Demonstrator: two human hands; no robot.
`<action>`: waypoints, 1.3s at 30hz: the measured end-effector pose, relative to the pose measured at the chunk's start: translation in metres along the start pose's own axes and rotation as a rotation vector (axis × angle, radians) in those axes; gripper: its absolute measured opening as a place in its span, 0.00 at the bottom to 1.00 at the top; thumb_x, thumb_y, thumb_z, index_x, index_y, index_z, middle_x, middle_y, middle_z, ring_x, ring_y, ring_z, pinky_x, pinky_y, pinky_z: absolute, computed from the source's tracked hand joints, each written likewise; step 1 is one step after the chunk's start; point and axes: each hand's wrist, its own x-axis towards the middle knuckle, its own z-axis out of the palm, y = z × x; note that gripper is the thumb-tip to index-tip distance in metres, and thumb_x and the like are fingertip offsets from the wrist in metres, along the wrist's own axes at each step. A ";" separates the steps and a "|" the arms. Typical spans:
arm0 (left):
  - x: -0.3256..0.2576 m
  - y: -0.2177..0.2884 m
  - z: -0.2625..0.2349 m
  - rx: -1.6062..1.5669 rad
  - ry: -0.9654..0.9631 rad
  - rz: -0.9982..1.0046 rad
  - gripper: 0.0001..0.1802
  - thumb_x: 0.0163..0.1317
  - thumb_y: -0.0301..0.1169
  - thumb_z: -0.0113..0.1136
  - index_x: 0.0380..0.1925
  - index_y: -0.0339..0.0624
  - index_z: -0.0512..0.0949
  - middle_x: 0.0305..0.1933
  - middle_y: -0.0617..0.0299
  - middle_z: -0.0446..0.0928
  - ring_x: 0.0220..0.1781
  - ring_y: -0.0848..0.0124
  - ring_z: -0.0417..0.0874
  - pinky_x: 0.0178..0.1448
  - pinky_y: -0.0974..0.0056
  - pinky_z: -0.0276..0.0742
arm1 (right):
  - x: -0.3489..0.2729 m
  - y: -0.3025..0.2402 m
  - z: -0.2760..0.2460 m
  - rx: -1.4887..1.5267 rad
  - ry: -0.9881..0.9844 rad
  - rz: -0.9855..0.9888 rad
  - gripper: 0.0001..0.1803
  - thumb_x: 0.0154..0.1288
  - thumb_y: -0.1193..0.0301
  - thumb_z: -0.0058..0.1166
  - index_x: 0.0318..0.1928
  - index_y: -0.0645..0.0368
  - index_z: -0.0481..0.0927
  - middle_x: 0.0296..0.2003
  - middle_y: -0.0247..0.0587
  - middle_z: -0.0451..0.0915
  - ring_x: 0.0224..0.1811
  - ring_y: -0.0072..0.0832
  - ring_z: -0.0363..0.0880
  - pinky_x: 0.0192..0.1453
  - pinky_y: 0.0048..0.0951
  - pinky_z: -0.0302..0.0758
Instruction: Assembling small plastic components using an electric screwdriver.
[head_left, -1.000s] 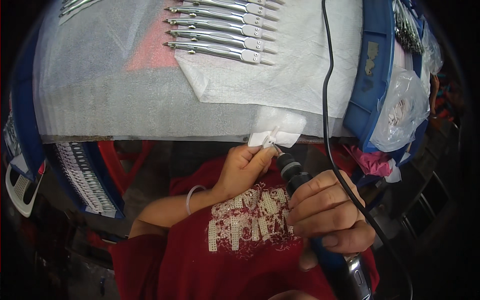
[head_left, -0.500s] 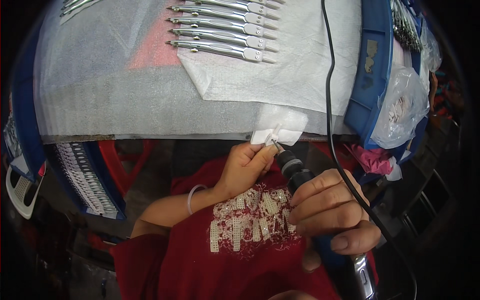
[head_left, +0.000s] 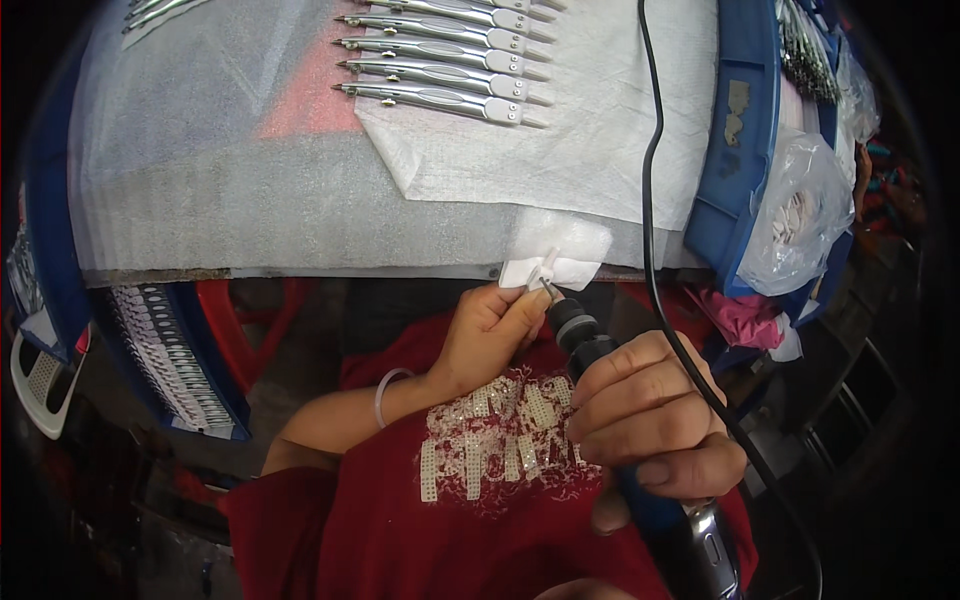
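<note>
My right hand [head_left: 655,425] is wrapped round an electric screwdriver [head_left: 590,340] with a black nose and a blue-and-black body. It points up and left, its bit meeting a small pale part [head_left: 541,277] at the table's edge. Thumb and fingers of my left hand [head_left: 497,325] pinch that part from below; its exact kind is too small to make out. A folded white foam pad [head_left: 565,240] lies under and behind the part. Farther off, several silver drawing compasses [head_left: 440,95] lie side by side on a white cloth [head_left: 590,170].
A black cord [head_left: 655,130] hangs over the table's right side and past my right hand. Blue bins [head_left: 735,190] with a clear plastic bag [head_left: 800,215] stand at the right. At the lower left is a blue tray of metal parts [head_left: 165,355] beside a red stool [head_left: 245,330].
My right hand and the screwdriver have shifted slightly left and up, and the cord has swung a little left. My left hand keeps its pinch on the pale part, almost unmoved.
</note>
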 end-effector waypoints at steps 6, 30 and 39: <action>-0.002 0.006 0.004 -0.044 0.017 -0.013 0.12 0.69 0.33 0.51 0.38 0.37 0.80 0.24 0.73 0.72 0.23 0.86 0.66 0.26 0.79 0.59 | -0.011 -0.001 0.001 -0.054 0.067 -0.052 0.26 0.57 0.61 0.65 0.45 0.56 0.62 0.24 0.40 0.78 0.21 0.30 0.80 0.27 0.28 0.79; -0.002 0.004 0.006 -0.091 0.022 -0.039 0.11 0.70 0.33 0.51 0.37 0.38 0.79 0.19 0.72 0.68 0.18 0.85 0.63 0.21 0.77 0.58 | -0.016 -0.001 -0.014 -0.005 0.029 -0.008 0.29 0.59 0.60 0.63 0.50 0.57 0.60 0.28 0.41 0.77 0.24 0.31 0.80 0.28 0.32 0.78; 0.006 0.010 0.005 -0.073 -0.117 0.014 0.17 0.72 0.36 0.46 0.46 0.34 0.76 0.25 0.66 0.71 0.20 0.81 0.68 0.24 0.75 0.64 | -0.033 -0.019 -0.032 -0.091 0.290 -0.138 0.32 0.61 0.55 0.60 0.56 0.60 0.63 0.25 0.36 0.73 0.18 0.26 0.74 0.27 0.31 0.74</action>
